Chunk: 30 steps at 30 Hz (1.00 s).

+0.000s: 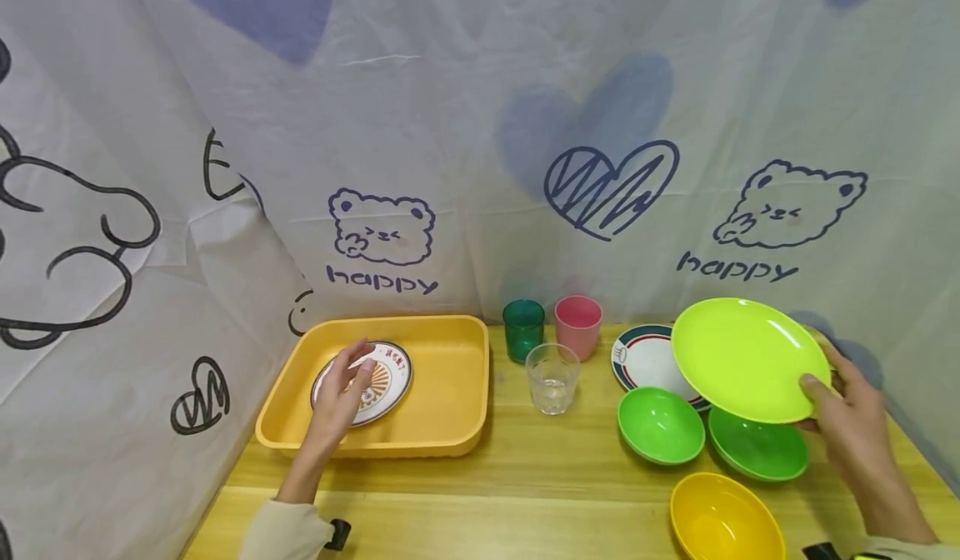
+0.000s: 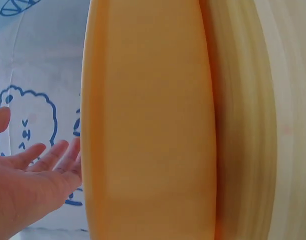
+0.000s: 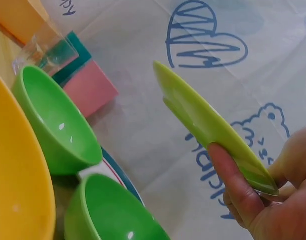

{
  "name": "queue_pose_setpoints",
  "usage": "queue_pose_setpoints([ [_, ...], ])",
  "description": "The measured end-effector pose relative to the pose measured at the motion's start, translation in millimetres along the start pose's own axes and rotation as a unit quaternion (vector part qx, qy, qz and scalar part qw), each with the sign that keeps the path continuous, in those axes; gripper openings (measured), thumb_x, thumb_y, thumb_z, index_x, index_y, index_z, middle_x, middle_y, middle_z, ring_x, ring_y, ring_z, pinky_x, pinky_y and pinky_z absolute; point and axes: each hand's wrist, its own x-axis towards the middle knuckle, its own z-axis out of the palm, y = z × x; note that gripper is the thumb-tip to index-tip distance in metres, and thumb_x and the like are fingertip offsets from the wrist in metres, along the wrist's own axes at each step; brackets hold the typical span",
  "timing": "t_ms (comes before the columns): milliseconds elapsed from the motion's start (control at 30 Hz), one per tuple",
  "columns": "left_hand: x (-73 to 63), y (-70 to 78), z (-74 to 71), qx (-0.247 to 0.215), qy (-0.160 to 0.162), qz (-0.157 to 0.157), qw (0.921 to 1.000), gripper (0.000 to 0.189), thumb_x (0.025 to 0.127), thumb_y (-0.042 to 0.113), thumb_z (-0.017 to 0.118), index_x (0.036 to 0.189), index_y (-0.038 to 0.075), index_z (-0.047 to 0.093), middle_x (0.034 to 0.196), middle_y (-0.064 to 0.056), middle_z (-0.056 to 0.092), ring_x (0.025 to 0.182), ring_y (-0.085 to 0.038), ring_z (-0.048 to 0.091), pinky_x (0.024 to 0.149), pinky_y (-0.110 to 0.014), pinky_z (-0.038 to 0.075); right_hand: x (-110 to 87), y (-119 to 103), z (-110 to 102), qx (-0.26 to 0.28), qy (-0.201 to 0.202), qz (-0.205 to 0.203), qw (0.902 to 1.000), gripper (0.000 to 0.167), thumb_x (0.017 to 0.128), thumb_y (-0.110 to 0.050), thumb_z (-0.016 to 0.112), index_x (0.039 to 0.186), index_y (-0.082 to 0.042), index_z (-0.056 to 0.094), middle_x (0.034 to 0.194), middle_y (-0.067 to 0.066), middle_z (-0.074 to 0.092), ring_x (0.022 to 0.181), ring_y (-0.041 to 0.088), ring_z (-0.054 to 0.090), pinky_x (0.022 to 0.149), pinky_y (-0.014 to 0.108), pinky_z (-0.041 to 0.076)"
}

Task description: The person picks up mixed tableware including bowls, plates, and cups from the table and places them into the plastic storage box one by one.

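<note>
My right hand (image 1: 851, 414) grips a bright yellow-green plate (image 1: 738, 360) by its right edge, thumb on the upper face and fingers beneath. The plate is tilted above two green bowls, and in the right wrist view it shows nearly edge-on. My left hand (image 1: 339, 397) is over the orange tray (image 1: 457, 381), its fingers loosely extended and holding nothing. It overlaps a white plate (image 1: 390, 381) with a printed orange pattern that lies inside the tray. From the left wrist, the tray wall (image 2: 153, 120) fills the middle and partly hides the fingertips of that hand.
A green cup (image 1: 523, 331), a pink cup (image 1: 578, 327) and a clear glass (image 1: 552, 381) stand mid-table. To the right are a white plate with a dark rim (image 1: 648, 356), green bowls (image 1: 660, 427) (image 3: 58, 120) and a yellow bowl (image 1: 723, 518). A printed cloth (image 1: 480, 127) hangs behind.
</note>
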Motion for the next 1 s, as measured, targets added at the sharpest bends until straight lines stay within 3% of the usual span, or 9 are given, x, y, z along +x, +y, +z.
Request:
queue_pose_setpoints([
  [233,-1.4,3.8,20.2,-0.044,-0.014,0.004,0.9989,0.045,0.108,0.013,0.053,0.148,-0.006,0.045,0.141,-0.026,0.055,0.118,-0.028,0.062,0.093,-0.028,0.057,-3.3,-5.2,17.2,0.002,-0.018,-0.011,0.9998,0.063,0.107,-0.011,0.048,0.162,0.001,0.02,0.102,-0.017,0.054,0.07,0.005,0.066,0.051,0.027,0.059],
  [333,0.1,5.9,28.4,-0.051,-0.021,0.004,0.9985,0.044,0.108,0.013,0.052,0.148,-0.006,0.046,0.141,-0.027,0.055,0.117,-0.026,0.063,0.094,-0.034,0.058,-5.8,-8.5,24.8,-0.006,-0.019,-0.011,0.9997,0.063,0.108,-0.012,0.049,0.161,0.002,0.02,0.102,-0.018,0.055,0.07,0.005,0.066,0.051,0.027,0.059],
  [533,1.1,13.1,48.5,-0.076,-0.047,-0.001,0.996,0.045,0.109,0.017,0.051,0.149,-0.004,0.044,0.144,-0.026,0.054,0.122,-0.041,0.059,0.097,-0.041,0.057,-8.0,-14.8,38.1,0.009,-0.028,-0.016,0.9994,0.063,0.108,-0.012,0.05,0.161,0.003,0.021,0.102,-0.019,0.058,0.069,0.006,0.067,0.051,0.026,0.058],
  [667,2.4,16.8,61.5,-0.102,-0.057,0.002,0.9932,0.045,0.109,0.016,0.051,0.149,-0.006,0.043,0.143,-0.027,0.053,0.123,-0.047,0.057,0.098,-0.048,0.056,-8.7,-16.1,47.3,-0.02,-0.029,-0.012,0.9993,0.063,0.109,-0.014,0.048,0.16,0.005,0.019,0.103,-0.022,0.056,0.069,0.006,0.066,0.051,0.026,0.058],
  [867,5.6,22.9,72.0,-0.122,-0.058,0.011,0.9908,0.045,0.109,0.016,0.051,0.149,-0.005,0.044,0.144,-0.027,0.053,0.125,-0.048,0.056,0.099,-0.055,0.053,-8.0,-19.8,58.2,0.011,-0.028,-0.021,0.9993,0.062,0.108,-0.012,0.048,0.16,0.005,0.019,0.103,-0.022,0.058,0.068,0.005,0.066,0.049,0.025,0.057],
  [900,5.9,23.4,73.2,-0.125,-0.058,0.011,0.9904,0.045,0.109,0.016,0.051,0.149,-0.005,0.044,0.144,-0.027,0.053,0.125,-0.048,0.056,0.099,-0.052,0.054,-7.9,-20.4,60.1,0.015,-0.029,-0.023,0.9992,0.062,0.108,-0.011,0.048,0.16,0.005,0.019,0.103,-0.022,0.059,0.068,0.005,0.066,0.049,0.025,0.057],
  [1000,6.3,27.0,77.6,-0.133,-0.06,0.011,0.9893,0.045,0.11,0.015,0.05,0.149,-0.005,0.043,0.144,-0.027,0.052,0.125,-0.048,0.056,0.099,-0.054,0.053,-8.6,-23.7,64.2,0.003,-0.03,-0.028,0.9992,0.061,0.108,-0.011,0.048,0.16,0.006,0.019,0.103,-0.021,0.058,0.068,0.005,0.066,0.049,0.026,0.057],
])
